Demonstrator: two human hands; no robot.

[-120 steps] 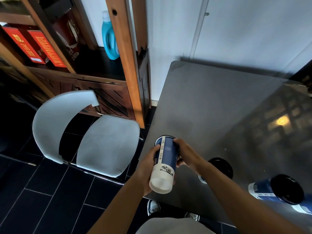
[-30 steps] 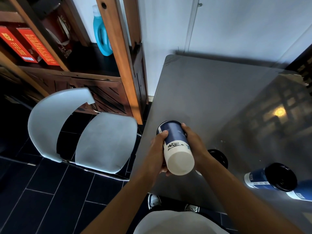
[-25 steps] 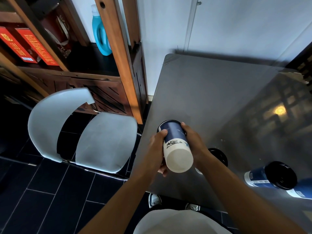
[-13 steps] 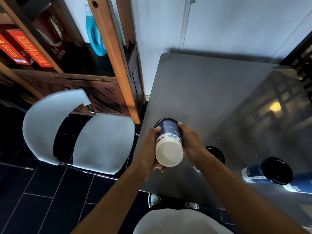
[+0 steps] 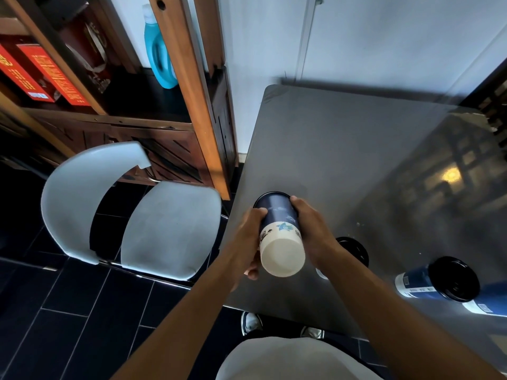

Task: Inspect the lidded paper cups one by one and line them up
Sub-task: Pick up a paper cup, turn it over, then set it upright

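Observation:
I hold a blue-and-white paper cup (image 5: 279,231) upside down above the near left part of the grey table (image 5: 343,149), its white bottom toward me and its black lid away. My left hand (image 5: 248,242) grips its left side and my right hand (image 5: 312,229) grips its right side. Behind my right wrist stands a second cup with a black lid (image 5: 354,246), mostly hidden. At the right stands a third lidded blue cup (image 5: 439,279), with a fourth cup (image 5: 491,298) just beyond it at the frame edge.
A white chair (image 5: 131,220) stands left of the table. Behind it is a wooden shelf unit (image 5: 189,91) with a blue detergent bottle (image 5: 159,56) and red boxes (image 5: 44,72). A white wall runs behind the table. My shoes (image 5: 251,323) show under the table edge.
The cup has tipped and turned in my hands, its white bottom swinging more toward me, from lying sideways to nearly inverted. Both hands have kept their hold.

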